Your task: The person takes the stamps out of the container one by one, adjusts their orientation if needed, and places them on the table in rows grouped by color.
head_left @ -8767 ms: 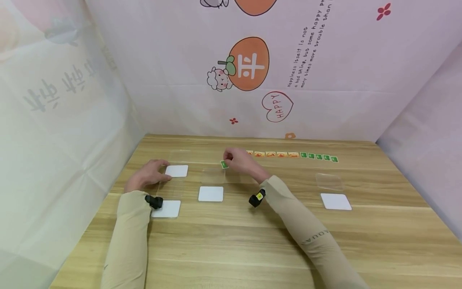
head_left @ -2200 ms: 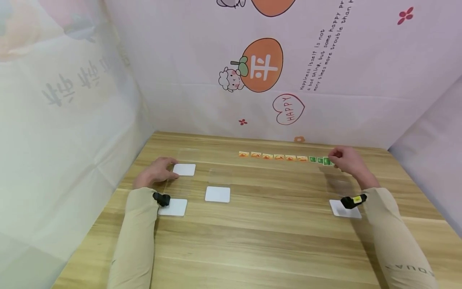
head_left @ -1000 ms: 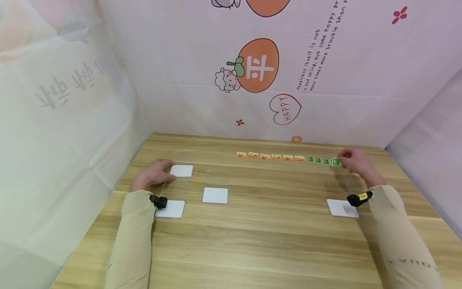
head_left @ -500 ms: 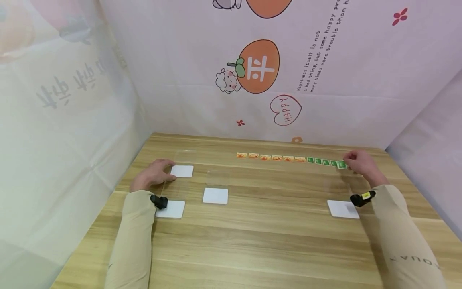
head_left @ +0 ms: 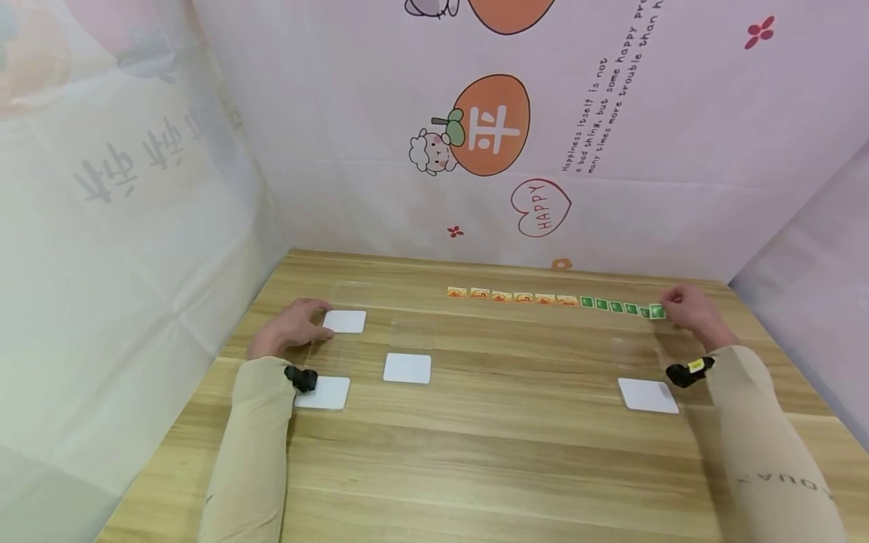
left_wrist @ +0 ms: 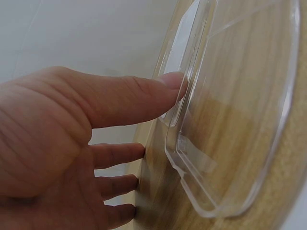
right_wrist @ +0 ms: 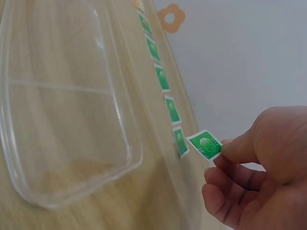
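My right hand (head_left: 692, 311) pinches a green stamp (right_wrist: 206, 145) between thumb and index finger at the right end of a row. The stamp is tilted, close beside the last green stamp (right_wrist: 180, 142) lying on the table. Further left the row runs on with several green stamps and then several orange stamps (head_left: 501, 296). My left hand (head_left: 292, 326) rests at the left end of a clear plastic box (left_wrist: 192, 163) with a white card (head_left: 345, 322) in its near part. The thumb touches the box edge, and the other fingers are fairly straight.
A second white card (head_left: 322, 393) lies near my left wrist, another white card (head_left: 407, 368) at centre left. Clear open lids adjoin the cards. On the right a white card (head_left: 648, 395) and clear lid (right_wrist: 62, 96) lie below the stamp row. Printed cloth stands behind.
My right hand has gone from the middle of the table to the far right, then along the row to its right end, a green stamp in its fingers. My left hand stays put.
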The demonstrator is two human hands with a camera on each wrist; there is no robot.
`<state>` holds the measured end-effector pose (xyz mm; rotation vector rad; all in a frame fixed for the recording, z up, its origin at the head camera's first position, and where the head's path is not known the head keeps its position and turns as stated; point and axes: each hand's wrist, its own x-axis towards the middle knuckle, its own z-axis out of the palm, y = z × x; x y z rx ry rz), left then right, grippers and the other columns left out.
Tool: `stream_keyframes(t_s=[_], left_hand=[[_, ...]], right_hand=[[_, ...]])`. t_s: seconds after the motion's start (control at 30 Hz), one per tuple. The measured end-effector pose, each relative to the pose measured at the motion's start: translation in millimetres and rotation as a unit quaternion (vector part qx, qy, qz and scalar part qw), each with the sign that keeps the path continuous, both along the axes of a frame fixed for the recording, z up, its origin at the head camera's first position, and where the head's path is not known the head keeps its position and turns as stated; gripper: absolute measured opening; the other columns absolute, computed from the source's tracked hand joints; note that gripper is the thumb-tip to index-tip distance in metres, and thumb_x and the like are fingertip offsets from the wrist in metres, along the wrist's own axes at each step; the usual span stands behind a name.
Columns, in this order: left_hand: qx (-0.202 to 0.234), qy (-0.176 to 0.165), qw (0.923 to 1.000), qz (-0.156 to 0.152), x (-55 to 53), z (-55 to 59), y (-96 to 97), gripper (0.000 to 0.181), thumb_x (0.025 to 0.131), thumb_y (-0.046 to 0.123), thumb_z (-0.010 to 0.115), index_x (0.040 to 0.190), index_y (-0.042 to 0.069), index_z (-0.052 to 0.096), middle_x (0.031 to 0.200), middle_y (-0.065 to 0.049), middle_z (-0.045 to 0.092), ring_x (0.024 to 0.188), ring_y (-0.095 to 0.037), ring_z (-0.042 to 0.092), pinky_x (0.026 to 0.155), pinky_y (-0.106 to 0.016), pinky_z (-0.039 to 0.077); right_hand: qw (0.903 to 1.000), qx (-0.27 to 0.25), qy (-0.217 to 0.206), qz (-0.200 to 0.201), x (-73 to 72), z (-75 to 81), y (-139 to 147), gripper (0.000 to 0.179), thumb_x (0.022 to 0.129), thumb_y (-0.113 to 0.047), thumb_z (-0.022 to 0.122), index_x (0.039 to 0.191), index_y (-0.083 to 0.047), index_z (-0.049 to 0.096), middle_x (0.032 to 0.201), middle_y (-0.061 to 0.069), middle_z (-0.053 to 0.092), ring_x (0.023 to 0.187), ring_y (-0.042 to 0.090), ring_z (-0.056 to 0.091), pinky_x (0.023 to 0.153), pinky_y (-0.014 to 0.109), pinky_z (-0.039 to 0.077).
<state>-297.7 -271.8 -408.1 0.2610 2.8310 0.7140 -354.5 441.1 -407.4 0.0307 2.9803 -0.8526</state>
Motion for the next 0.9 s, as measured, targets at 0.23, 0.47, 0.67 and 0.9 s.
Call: stream_keyframes(t_s=[0.23, 0.47, 0.67, 0.9], left_hand=[[-0.005, 0.007, 1.0000, -0.003, 0.2, 0.3, 0.6, 0.057, 0.092, 0.025, 0.068, 0.139, 0.000, 0.049, 0.146, -0.031, 0.040, 0.137, -0.048, 0.034, 0.112, -0.060, 0.030], [-0.004, -0.003, 0.9999, 0.009, 0.6, 0.6, 0.1, 0.058, 0.092, 0.027, 0.068, 0.140, 0.002, 0.048, 0.149, -0.031, 0.037, 0.139, -0.047, 0.032, 0.113, -0.060, 0.028], [-0.004, -0.005, 0.9999, 0.014, -0.5, 0.0, -0.9, 0.057, 0.092, 0.026, 0.068, 0.141, 0.002, 0.048, 0.150, -0.030, 0.036, 0.140, -0.047, 0.031, 0.114, -0.060, 0.028], [0.000, 0.003, 1.0000, 0.001, -1.8, -2.3, -1.7, 0.055, 0.092, 0.024, 0.068, 0.139, 0.002, 0.049, 0.148, -0.030, 0.038, 0.139, -0.047, 0.032, 0.113, -0.060, 0.028]], right_hand=[[0.9999, 0.015, 0.005, -0.001, -0.9, -7.7, 10.2, 0.030, 0.094, -0.010, 0.045, 0.107, 0.016, 0.054, 0.089, 0.024, 0.060, 0.069, 0.017, 0.054, 0.058, 0.029, 0.045], [1.0000, 0.002, -0.002, -0.002, -3.5, -15.4, 16.0, 0.029, 0.092, -0.008, 0.041, 0.106, 0.015, 0.051, 0.073, 0.008, 0.057, 0.062, 0.014, 0.051, 0.054, 0.028, 0.044], [1.0000, -0.001, -0.008, -0.003, -5.5, -16.4, 17.5, 0.028, 0.091, -0.008, 0.040, 0.105, 0.014, 0.050, 0.067, 0.004, 0.055, 0.059, 0.015, 0.050, 0.052, 0.029, 0.042], [0.9991, -0.019, -0.038, 0.006, -5.8, -12.2, 21.1, 0.030, 0.088, -0.006, 0.041, 0.107, 0.016, 0.045, 0.067, 0.004, 0.054, 0.056, 0.014, 0.051, 0.051, 0.028, 0.042]])
